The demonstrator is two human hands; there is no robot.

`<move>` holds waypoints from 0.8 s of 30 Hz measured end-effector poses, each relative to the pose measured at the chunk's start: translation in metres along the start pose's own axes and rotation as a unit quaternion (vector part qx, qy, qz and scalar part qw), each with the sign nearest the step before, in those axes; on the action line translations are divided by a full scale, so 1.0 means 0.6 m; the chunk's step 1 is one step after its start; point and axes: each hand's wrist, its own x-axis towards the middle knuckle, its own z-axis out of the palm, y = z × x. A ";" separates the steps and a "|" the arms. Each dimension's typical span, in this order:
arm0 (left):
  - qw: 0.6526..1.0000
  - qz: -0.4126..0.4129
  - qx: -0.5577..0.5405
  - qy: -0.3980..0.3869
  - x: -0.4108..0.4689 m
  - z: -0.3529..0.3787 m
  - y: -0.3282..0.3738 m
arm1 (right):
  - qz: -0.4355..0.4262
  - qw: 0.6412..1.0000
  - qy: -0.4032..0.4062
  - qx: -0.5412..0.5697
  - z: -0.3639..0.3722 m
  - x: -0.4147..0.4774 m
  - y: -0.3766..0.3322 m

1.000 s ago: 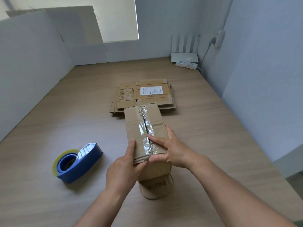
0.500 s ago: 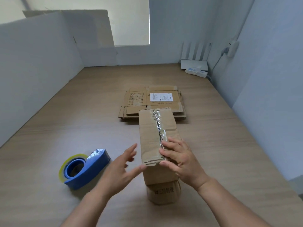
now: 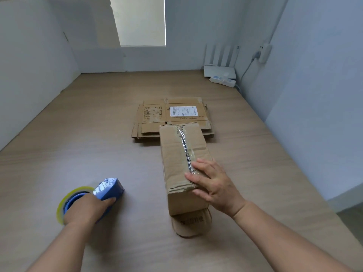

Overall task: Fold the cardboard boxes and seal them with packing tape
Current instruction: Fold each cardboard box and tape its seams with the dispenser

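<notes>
Cardboard box (image 3: 180, 154), top seam taped, stands on the worktop (image 3: 78, 144) with the stack of flattened boxes (image 3: 157, 118) just behind it. The right hand (image 3: 214, 185) still presses straight fingers on the box's near end. The left hand (image 3: 86, 211), at the box a second ago, has moved off to its left and now grips the blue tape dispenser (image 3: 108, 188).

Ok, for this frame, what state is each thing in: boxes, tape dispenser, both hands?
Left hand: curled round the tape dispenser.
Right hand: fingers flat on the taped box.
Taped box: folded up, top seam taped, near-end flap sticking out.
Flattened boxes: stacked flat, not yet folded.
Tape dispenser: on the table, gripped.
</notes>
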 end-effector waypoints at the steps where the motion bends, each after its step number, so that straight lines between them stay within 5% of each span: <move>1: 1.000 0.008 -0.010 -0.017 0.006 -0.009 -0.003 | 0.011 1.000 -0.008 0.007 -0.002 0.001 -0.001; 5: 0.985 0.082 -0.137 -0.063 -0.011 -0.038 -0.001 | 0.063 0.997 -0.048 0.022 -0.012 0.000 -0.012; 9: 0.932 0.200 -0.259 -0.156 -0.069 -0.094 0.030 | 0.160 0.981 -0.051 0.098 -0.027 0.011 -0.022; 15: 0.856 0.385 -0.270 -0.215 -0.153 -0.172 0.086 | 0.222 0.921 0.041 0.317 -0.089 0.049 -0.055; 19: 0.834 0.427 -0.259 -0.235 -0.183 -0.193 0.112 | 0.214 0.881 -0.035 0.420 -0.117 0.071 -0.084; 24: 0.834 0.431 -0.236 -0.251 -0.195 -0.194 0.124 | 0.207 0.855 0.006 0.475 -0.128 0.079 -0.093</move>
